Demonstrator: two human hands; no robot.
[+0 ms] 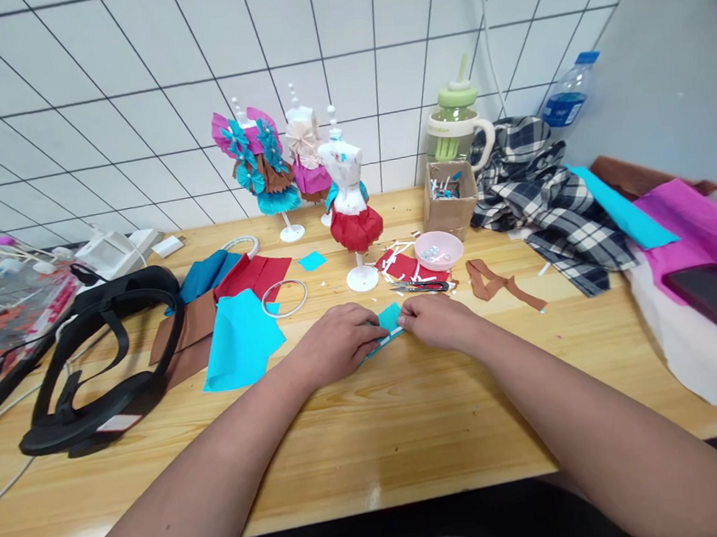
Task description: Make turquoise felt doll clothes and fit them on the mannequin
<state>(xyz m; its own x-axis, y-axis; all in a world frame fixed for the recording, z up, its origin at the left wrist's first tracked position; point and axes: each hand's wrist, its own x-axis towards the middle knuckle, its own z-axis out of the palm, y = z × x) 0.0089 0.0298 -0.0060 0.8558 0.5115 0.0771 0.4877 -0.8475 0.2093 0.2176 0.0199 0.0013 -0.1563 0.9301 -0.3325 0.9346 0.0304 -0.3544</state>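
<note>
Both my hands rest on the wooden table (412, 416) and pinch a small strip of turquoise paper (390, 320) between them. My left hand (334, 344) is closed on its left end, my right hand (438, 322) on its right end. Just behind them stands a white mannequin with a red paper skirt (351, 209). Small scissors (421, 286) lie beside its base.
Two more dressed mannequins (270, 162) stand at the back. Turquoise, red and brown paper sheets (235, 316) lie left, near a black headset (99, 356). A pink bowl (439, 250), cardboard box (450, 195), green cup (455, 122), plaid cloth (543, 198) and magenta paper (693, 220) fill the right.
</note>
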